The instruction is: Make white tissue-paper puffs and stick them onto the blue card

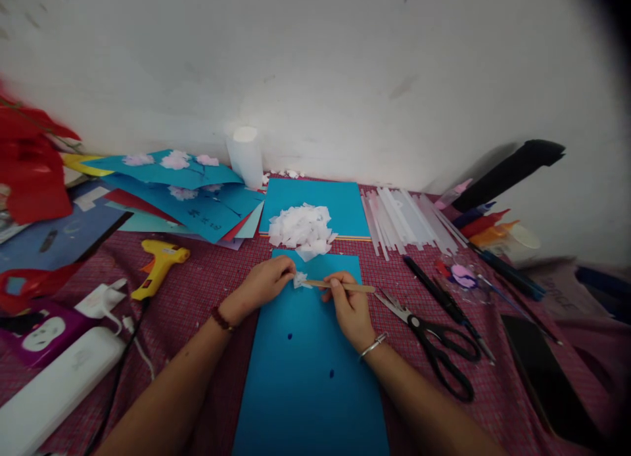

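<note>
Right over the blue paper (305, 370), the left hand (263, 282) pinches a small white tissue bit (300, 280) shut-tight, so the stick (340, 286), gripped in the closed right hand (350, 308), can press against it. Scissors (434, 341) lie beside the paper.

A plain white wall (345, 68) rises behind the table — covered in red checked cloth (197, 298).
</note>
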`<state>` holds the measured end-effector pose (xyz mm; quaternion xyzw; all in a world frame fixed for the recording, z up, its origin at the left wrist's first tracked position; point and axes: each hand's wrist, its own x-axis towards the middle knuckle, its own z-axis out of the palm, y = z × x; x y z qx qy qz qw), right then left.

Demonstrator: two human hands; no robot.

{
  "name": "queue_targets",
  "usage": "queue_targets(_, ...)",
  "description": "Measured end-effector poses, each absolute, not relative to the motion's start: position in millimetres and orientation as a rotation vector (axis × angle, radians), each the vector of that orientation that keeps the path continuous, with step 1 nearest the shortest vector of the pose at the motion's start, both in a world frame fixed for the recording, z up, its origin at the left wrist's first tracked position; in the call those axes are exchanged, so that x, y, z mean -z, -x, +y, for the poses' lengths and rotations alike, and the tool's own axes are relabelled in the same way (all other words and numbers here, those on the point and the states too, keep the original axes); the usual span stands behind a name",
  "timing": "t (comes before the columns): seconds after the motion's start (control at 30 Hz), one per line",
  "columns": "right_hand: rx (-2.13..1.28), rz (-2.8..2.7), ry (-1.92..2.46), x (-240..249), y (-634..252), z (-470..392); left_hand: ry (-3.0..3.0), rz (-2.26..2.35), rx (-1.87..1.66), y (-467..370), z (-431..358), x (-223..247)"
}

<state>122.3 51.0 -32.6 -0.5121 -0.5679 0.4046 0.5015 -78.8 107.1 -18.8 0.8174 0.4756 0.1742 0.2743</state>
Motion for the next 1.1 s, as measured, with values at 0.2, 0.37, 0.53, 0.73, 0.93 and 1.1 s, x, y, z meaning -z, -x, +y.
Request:
queue_targets(0.2, -0.916, -1.558, 1.11, 28.9, -124.5, 44.3, -2.136, 1.277, -0.514, 79.2, 107.6, 22.6)
queue_targets(0.37, -0.892, -1.724, 1.113, 28.7, -122.9, 44.8, -2.079, 1.273, -0.557, 79.8, 108.4, 24.4)
queue_targets(0.53, -0.866, -1.749, 1.175, 28.4, -121.8, 46.1, -2.092, 1.278, -0.561, 79.6, 108.2, 25.2)
queue_targets(0.73, -0.893, -1.617, 1.213, 31.8, -119.9, 50.5, -2.126, 1.276, -0.548, 80.3, 106.8, 25.6)
queue_targets(0.93, -0.918, -1.534, 1.205, 31.9, -122.1, 48.8, -2.122, 1.271, -0.544, 81.3, 108.5, 26.5)
queue_targets(1.1, -0.922, -1.69, 1.178, 29.1, -122.6, 44.9, -2.099, 1.285, -0.547, 80.5, 109.3, 27.1)
